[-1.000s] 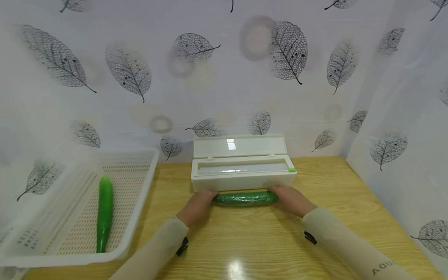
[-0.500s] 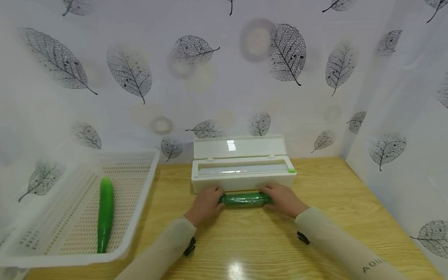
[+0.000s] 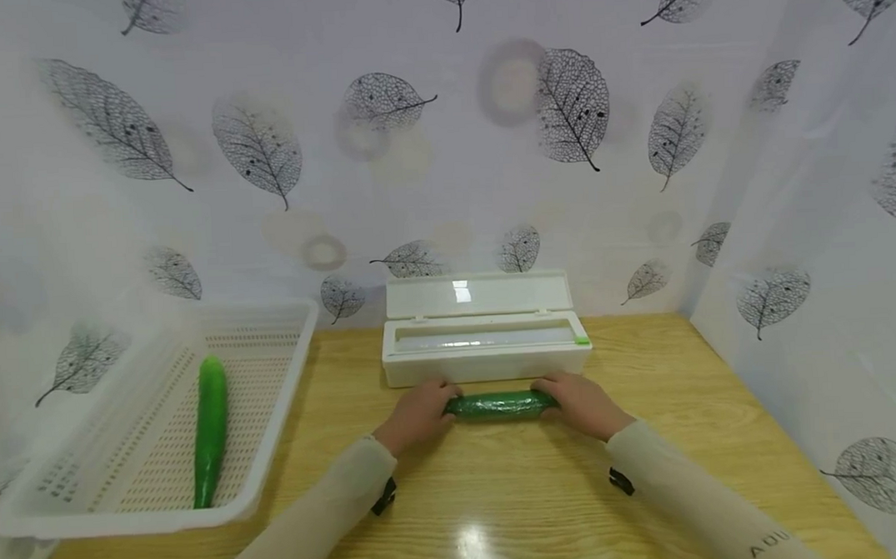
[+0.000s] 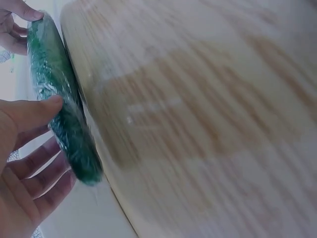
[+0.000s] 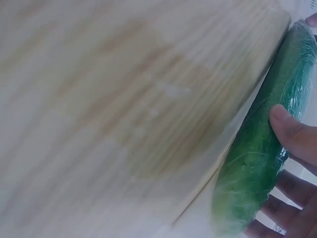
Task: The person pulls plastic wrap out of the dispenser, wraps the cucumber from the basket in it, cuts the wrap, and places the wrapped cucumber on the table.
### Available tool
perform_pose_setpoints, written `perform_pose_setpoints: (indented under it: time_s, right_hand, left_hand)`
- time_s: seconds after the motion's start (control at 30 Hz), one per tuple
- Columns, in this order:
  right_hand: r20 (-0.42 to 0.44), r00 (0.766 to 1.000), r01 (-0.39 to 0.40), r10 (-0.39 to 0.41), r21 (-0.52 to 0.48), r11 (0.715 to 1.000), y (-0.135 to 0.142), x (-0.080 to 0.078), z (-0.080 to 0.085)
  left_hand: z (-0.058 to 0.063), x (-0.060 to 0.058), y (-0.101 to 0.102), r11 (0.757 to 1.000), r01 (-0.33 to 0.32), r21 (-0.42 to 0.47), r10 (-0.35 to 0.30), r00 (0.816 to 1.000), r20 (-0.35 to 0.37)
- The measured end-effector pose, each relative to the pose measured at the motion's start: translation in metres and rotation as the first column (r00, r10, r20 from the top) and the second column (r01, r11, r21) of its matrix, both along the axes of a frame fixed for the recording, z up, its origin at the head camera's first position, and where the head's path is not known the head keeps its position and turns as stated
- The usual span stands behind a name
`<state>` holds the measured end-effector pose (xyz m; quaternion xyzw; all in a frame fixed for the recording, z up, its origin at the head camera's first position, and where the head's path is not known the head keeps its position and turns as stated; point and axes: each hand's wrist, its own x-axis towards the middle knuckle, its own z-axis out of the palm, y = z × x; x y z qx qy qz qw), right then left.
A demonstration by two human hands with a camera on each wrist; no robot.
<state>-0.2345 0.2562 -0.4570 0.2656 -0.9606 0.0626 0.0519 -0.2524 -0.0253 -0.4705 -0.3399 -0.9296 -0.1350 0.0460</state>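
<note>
A green cucumber in clear plastic film lies crosswise between my two hands, just in front of the white box. My left hand grips its left end; in the left wrist view the thumb presses on the wrapped cucumber with fingers curled behind it. At the other end my right hand holds it the same way. Wrinkled film shines on the cucumber in the right wrist view. The white cling film dispenser has its lid raised, showing a film roll inside.
To the left stands a white plastic basket with an unwrapped-looking cucumber in it. A wooden table carries everything. Leaf-printed cloth hangs behind and at the sides.
Both hands have shifted inward on the wrapped cucumber, then the right one has moved slightly back outward. The cucumber now sits a little to the right and nearer me.
</note>
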Motion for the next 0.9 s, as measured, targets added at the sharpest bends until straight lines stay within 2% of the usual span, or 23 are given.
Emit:
perform_pose_setpoints:
  time_s: [0.2,0.4,0.53,0.7,0.8,0.9]
  right_hand:
    - [0.016,0.999,0.048,-0.048,0.0,0.999,0.019,0.008,0.001]
    - [0.049,0.994,0.096,-0.095,-0.027,0.995,0.046,0.017,0.003]
    - [0.063,0.99,0.131,-0.128,-0.046,0.99,0.064,0.023,0.005]
    - [0.09,0.98,0.184,-0.18,-0.047,0.982,0.087,0.029,0.009]
    - [0.116,0.967,0.232,-0.226,-0.038,0.972,0.101,0.033,0.008]
    - [0.133,0.958,0.26,-0.255,-0.027,0.965,0.112,0.037,0.006]
  left_hand:
    - [0.0,0.0,-0.001,1.0,0.011,-0.017,-0.011,1.0,0.004]
    - [-0.004,-0.001,-0.009,1.0,-0.002,-0.005,0.002,0.998,-0.059]
    - [-0.001,0.002,-0.015,0.998,-0.029,0.047,0.034,0.993,-0.111]
    - [0.011,0.008,-0.025,0.983,-0.075,0.165,0.111,0.97,-0.218]
    - [0.016,0.009,-0.029,0.972,-0.104,0.212,0.155,0.959,-0.237]
    - [0.015,0.01,-0.029,0.969,-0.12,0.217,0.172,0.956,-0.238]
